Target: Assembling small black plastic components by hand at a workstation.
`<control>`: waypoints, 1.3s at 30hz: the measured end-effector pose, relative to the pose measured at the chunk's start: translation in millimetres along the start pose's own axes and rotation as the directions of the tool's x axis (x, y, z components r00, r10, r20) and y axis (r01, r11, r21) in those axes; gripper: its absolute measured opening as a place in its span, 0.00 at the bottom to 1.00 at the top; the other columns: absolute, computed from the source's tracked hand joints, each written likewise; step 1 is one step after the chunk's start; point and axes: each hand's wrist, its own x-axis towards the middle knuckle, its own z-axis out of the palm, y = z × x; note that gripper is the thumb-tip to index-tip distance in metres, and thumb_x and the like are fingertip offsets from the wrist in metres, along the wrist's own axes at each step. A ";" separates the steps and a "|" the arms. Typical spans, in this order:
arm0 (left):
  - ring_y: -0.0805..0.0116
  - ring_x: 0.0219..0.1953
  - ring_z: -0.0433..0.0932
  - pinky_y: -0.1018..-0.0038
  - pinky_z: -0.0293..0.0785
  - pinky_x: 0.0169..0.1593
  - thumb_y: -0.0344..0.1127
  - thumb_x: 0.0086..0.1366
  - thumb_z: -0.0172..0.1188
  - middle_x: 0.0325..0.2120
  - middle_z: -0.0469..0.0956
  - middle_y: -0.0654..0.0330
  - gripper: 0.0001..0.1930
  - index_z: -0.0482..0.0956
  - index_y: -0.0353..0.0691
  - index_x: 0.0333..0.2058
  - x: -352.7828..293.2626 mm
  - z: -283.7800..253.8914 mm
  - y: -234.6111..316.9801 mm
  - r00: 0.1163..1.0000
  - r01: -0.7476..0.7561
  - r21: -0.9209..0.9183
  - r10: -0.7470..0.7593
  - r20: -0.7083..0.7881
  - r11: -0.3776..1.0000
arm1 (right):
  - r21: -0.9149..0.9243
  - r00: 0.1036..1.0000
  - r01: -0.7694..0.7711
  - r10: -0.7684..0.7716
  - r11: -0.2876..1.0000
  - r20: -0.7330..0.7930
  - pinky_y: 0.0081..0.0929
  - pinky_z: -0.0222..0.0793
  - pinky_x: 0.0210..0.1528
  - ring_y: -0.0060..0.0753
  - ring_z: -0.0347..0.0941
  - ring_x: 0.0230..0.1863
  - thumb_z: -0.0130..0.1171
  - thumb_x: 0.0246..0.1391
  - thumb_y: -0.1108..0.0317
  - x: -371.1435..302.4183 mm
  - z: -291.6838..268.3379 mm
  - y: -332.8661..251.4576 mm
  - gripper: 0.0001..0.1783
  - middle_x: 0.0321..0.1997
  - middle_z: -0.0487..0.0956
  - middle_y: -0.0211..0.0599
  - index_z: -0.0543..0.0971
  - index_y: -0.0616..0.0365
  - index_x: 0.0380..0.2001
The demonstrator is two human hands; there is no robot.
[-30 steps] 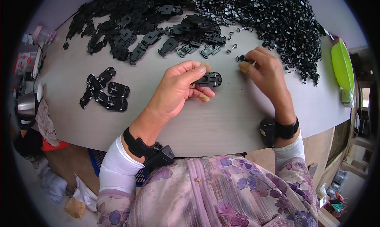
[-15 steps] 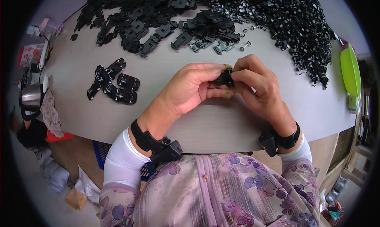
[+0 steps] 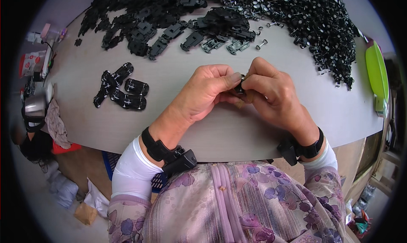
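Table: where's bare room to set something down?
Bare: the patch bordered by the right hand, wheel heap and green tray; the gap between the car-base cluster and the left hand; the strip below both hands. Crowded: the far side, under the wheel heap and car-base heap, and between the hands, around the black part.

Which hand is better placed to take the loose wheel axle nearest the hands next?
Probably the right hand: it is closer to the loose wheel axle than the left hand, though both meet at a small black part.

held black part [image 3: 239, 88], mostly hidden
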 end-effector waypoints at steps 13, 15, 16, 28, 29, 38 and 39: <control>0.76 0.21 0.75 0.81 0.69 0.24 0.25 0.55 0.64 0.22 0.75 0.62 0.11 0.68 0.41 0.24 -18.3 4.1 -1.7 0.952 -0.139 0.257 0.200 -0.232 0.957 | 0.322 0.999 -0.013 0.026 0.947 -0.037 0.22 0.66 0.27 0.28 0.69 0.27 0.52 0.39 0.86 -10.5 21.0 3.2 0.23 0.34 0.71 0.36 0.72 0.61 0.43; 0.79 0.21 0.73 0.83 0.67 0.24 0.24 0.54 0.63 0.21 0.74 0.64 0.11 0.67 0.41 0.24 -33.7 -1.8 3.7 0.923 -0.152 0.348 0.259 -0.286 0.925 | 0.297 0.993 -0.048 0.077 0.954 -0.088 0.20 0.67 0.30 0.25 0.69 0.29 0.51 0.40 0.86 -9.1 14.1 2.7 0.23 0.38 0.72 0.36 0.72 0.62 0.45; 0.80 0.20 0.72 0.83 0.66 0.24 0.24 0.54 0.63 0.22 0.74 0.64 0.10 0.68 0.40 0.24 -42.8 -9.4 6.3 0.901 -0.144 0.408 0.290 -0.324 0.902 | 0.297 0.988 -0.122 0.145 0.947 -0.059 0.18 0.66 0.31 0.24 0.69 0.30 0.51 0.41 0.85 -11.9 8.7 10.2 0.22 0.40 0.73 0.36 0.73 0.62 0.44; 0.37 0.66 0.51 0.47 0.52 0.65 0.49 0.51 0.71 0.65 0.55 0.48 0.37 0.69 0.40 0.57 -125.8 -65.2 57.0 0.624 0.534 0.812 0.758 -0.190 -0.236 | 0.272 0.958 -0.278 0.286 0.921 0.011 0.18 0.63 0.29 0.19 0.69 0.28 0.52 0.46 0.83 -14.0 11.6 30.2 0.13 0.32 0.74 0.30 0.74 0.62 0.37; 0.37 0.66 0.51 0.47 0.52 0.65 0.49 0.51 0.71 0.65 0.55 0.48 0.37 0.69 0.40 0.57 -123.0 -68.6 55.5 0.619 0.535 0.813 0.761 -0.192 -0.230 | 0.268 0.959 -0.276 0.282 0.923 0.015 0.18 0.63 0.29 0.19 0.69 0.28 0.52 0.46 0.83 -14.0 12.0 30.5 0.13 0.32 0.74 0.30 0.74 0.62 0.37; 0.47 0.59 0.63 0.48 0.61 0.57 0.38 0.59 0.60 0.60 0.63 0.52 0.22 0.73 0.46 0.53 -185.8 -129.2 63.6 0.679 0.578 0.761 0.691 -0.248 -0.295 | 0.106 0.974 -0.217 0.222 0.970 -0.038 0.23 0.63 0.28 0.30 0.69 0.26 0.54 0.44 0.83 -11.8 0.6 29.5 0.09 0.28 0.73 0.37 0.74 0.63 0.32; 0.47 0.60 0.63 0.49 0.61 0.57 0.37 0.59 0.60 0.59 0.64 0.51 0.22 0.73 0.46 0.53 -197.5 -132.6 60.4 0.664 0.601 0.744 0.701 -0.260 -0.293 | 0.096 0.969 -0.238 0.244 0.966 -0.050 0.23 0.63 0.28 0.30 0.69 0.26 0.54 0.44 0.83 -9.3 -2.6 35.1 0.09 0.28 0.73 0.37 0.74 0.63 0.32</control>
